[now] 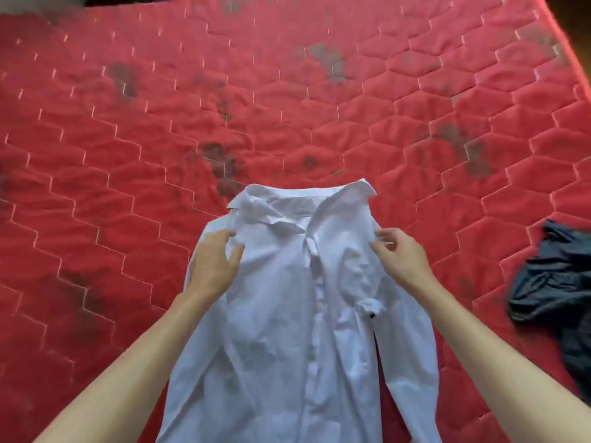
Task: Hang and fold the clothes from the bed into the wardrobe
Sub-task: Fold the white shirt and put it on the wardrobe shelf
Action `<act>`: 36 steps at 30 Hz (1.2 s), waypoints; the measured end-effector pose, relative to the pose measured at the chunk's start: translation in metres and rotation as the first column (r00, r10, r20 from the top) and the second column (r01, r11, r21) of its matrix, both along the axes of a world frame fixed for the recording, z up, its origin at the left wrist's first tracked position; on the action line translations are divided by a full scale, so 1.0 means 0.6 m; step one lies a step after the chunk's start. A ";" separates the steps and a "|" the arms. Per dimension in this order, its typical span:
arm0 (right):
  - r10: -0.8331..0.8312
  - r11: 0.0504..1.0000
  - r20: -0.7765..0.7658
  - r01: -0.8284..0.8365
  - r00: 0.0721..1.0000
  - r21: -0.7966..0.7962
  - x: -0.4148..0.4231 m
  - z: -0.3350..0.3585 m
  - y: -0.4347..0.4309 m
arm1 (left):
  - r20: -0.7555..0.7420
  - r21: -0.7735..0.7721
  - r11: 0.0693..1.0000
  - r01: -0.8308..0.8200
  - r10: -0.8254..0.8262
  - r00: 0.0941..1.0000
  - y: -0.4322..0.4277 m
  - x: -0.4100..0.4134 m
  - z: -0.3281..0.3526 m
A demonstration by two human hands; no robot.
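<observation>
A white button-up shirt (287,314) lies face up on the red quilted mattress (287,107), collar pointing away from me and one sleeve folded across its front. My left hand (212,266) hovers over or lightly touches the shirt's left shoulder with fingers spread and relaxed. At the right shoulder edge, my right hand (399,254) has thumb and fingers curled, and a bit of white fabric shows between them.
A crumpled dark garment (556,295) lies at the mattress's right edge. The mattress has dark stains in several places. Its far edge and right edge are in view. No wardrobe or hanger shows.
</observation>
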State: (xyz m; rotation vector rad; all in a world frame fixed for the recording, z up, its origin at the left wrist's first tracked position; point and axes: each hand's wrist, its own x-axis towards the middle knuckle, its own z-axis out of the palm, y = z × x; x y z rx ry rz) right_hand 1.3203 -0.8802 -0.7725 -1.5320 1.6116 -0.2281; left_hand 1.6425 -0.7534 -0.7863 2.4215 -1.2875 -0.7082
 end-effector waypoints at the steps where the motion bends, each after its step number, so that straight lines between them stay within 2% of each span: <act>1: 0.041 0.999 -0.029 -0.041 0.999 -0.016 -0.016 -0.022 0.041 | 0.017 0.042 0.998 0.043 -0.044 0.999 0.036 -0.017 -0.024; 3: 0.050 0.995 -0.105 -0.059 0.993 -0.082 -0.054 -0.059 0.120 | 0.119 0.094 0.992 0.078 -0.089 0.989 0.108 -0.049 -0.063; 4: -0.006 0.995 -0.136 -0.007 0.991 -0.096 -0.077 -0.073 0.157 | 0.176 0.102 0.993 0.062 -0.079 0.981 0.144 -0.061 -0.078; 7: -0.170 0.985 -0.279 0.153 0.945 -0.081 -0.145 -0.083 0.257 | 0.292 0.092 0.988 -0.123 0.091 0.952 0.251 -0.082 -0.091; 9: -0.172 0.982 -0.382 0.188 0.908 0.004 -0.175 -0.081 0.314 | 0.292 0.157 0.947 -0.279 0.226 0.930 0.316 -0.080 -0.095; 11: -0.151 0.975 -0.417 0.203 0.896 0.085 -0.186 -0.077 0.353 | 0.274 0.258 0.897 -0.360 0.289 0.917 0.368 -0.074 -0.090; 14: -0.075 0.975 -0.397 0.150 0.915 0.162 -0.185 -0.073 0.362 | 0.273 0.367 0.877 -0.311 0.218 0.937 0.416 -0.058 -0.066; 16: -0.095 0.980 -0.410 0.157 0.907 0.118 -0.200 -0.069 0.333 | 0.300 0.330 0.909 -0.253 0.153 0.942 0.424 -0.023 -0.039; 18: -0.294 0.950 -0.420 0.310 0.858 -0.033 -0.232 -0.048 0.277 | 0.373 0.225 0.933 -0.283 0.186 0.909 0.408 0.042 -0.013; 19: -0.444 0.893 -0.380 0.436 0.812 -0.112 -0.251 -0.032 0.248 | 0.403 0.170 0.929 -0.329 0.239 0.883 0.394 0.080 0.002; 21: -0.642 0.766 -0.246 0.607 0.726 -0.211 -0.276 0.014 0.200 | 0.430 0.088 0.909 -0.406 0.333 0.839 0.362 0.146 0.029; 22: -0.659 0.750 -0.169 0.622 0.733 -0.227 -0.275 0.035 0.188 | 0.443 0.064 0.908 -0.413 0.345 0.827 0.348 0.165 0.040; 24: -0.561 0.821 -0.081 0.541 0.824 -0.180 -0.239 0.069 0.199 | 0.463 0.053 0.934 -0.352 0.289 0.838 0.336 0.162 0.049; 25: -0.474 0.875 -0.100 0.454 0.875 -0.169 -0.216 0.074 0.221 | 0.433 0.074 0.948 -0.310 0.249 0.866 0.341 0.140 0.047; 28: -0.246 0.968 -0.188 0.249 0.951 -0.007 -0.148 0.040 0.335 | 0.194 0.196 0.943 -0.270 0.233 0.953 0.401 0.035 0.007; 30: -0.181 0.952 -0.251 0.234 0.951 0.200 -0.119 0.002 0.426 | 0.071 0.304 0.923 -0.235 0.224 0.972 0.459 -0.046 -0.025; 32: -0.171 0.892 -0.313 0.281 0.934 0.353 -0.105 -0.025 0.510 | 0.015 0.433 0.879 -0.200 0.215 0.976 0.513 -0.120 -0.045; 34: -0.194 0.848 -0.323 0.324 0.926 0.420 -0.102 -0.042 0.583 | 0.008 0.534 0.829 -0.164 0.189 0.982 0.561 -0.175 -0.056; 36: -0.135 0.843 -0.310 0.274 0.941 0.463 -0.106 -0.054 0.639 | -0.007 0.612 0.785 -0.098 0.129 0.992 0.597 -0.213 -0.060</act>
